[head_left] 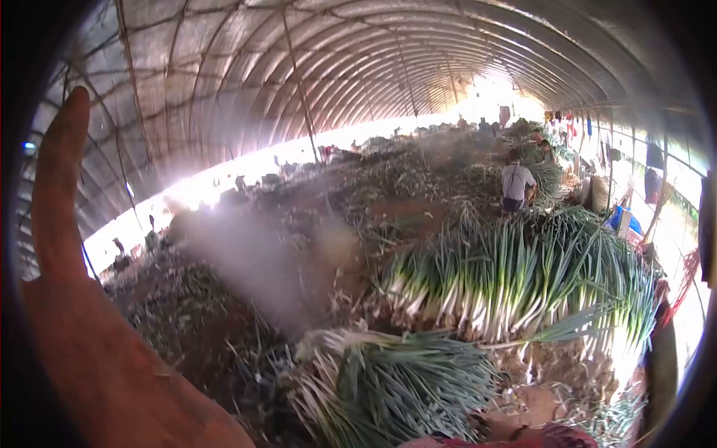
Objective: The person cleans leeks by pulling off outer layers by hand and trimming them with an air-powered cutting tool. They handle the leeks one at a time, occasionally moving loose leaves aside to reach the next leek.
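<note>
Arched roof (351,56) sweeping over twelve o'clock, and below it the long row of green onions (508,276) at four o'clock, white ends all facing the near side, probably so they gather evenly. Smaller pile of green onions (418,381) toward five, roots left, leaves right, perhaps kept aligned for bundling. A co-worker (517,183) is low between two and three, close to the stalks. Left hand (112,358) looms at eight, one digit upright near the lens; can't tell its grip. Right hand: can't make it out surely, grip unknown, by patterned cloth (560,436) at five.
</note>
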`<state>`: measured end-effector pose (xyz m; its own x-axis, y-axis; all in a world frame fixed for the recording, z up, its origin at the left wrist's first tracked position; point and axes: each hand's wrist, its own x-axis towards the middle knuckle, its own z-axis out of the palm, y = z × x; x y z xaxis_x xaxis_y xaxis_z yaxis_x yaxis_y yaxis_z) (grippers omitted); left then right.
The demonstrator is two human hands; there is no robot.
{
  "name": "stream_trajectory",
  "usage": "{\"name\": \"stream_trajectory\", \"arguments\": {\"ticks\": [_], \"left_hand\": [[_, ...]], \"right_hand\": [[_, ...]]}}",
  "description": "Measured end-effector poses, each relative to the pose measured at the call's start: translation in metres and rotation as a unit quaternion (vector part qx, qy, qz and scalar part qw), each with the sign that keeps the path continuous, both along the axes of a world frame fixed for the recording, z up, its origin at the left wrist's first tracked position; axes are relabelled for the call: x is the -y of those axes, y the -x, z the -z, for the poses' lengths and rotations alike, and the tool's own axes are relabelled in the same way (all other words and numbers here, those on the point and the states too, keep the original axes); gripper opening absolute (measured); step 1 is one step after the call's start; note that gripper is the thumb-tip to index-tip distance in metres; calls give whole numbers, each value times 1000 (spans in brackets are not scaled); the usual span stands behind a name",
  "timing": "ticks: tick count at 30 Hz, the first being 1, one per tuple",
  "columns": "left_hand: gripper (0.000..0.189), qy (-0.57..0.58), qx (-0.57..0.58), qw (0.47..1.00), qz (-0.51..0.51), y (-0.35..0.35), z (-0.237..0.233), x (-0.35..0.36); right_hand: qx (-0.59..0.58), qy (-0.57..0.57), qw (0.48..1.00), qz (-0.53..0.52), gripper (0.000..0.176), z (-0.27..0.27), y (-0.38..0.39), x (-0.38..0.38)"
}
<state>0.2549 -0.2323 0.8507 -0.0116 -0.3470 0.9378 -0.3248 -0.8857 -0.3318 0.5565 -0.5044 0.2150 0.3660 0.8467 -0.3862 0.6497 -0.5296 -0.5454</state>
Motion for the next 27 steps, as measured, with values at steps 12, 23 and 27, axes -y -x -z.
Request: {"name": "stream_trajectory", "arguments": {"ticks": [12, 23, 27], "left_hand": [[44, -61, -8, 969, 240, 16, 64, 5], [43, -120, -24, 921, 371, 47, 93, 11], [42, -126, -19, 921, 369, 65, 83, 0]], "right_hand": [[1, 10, 1000, -1, 74, -14, 35, -12], [-22, 68, 997, -13, 71, -19, 61, -24], [-7, 82, 997, -6, 70, -20, 57, -35]]}}
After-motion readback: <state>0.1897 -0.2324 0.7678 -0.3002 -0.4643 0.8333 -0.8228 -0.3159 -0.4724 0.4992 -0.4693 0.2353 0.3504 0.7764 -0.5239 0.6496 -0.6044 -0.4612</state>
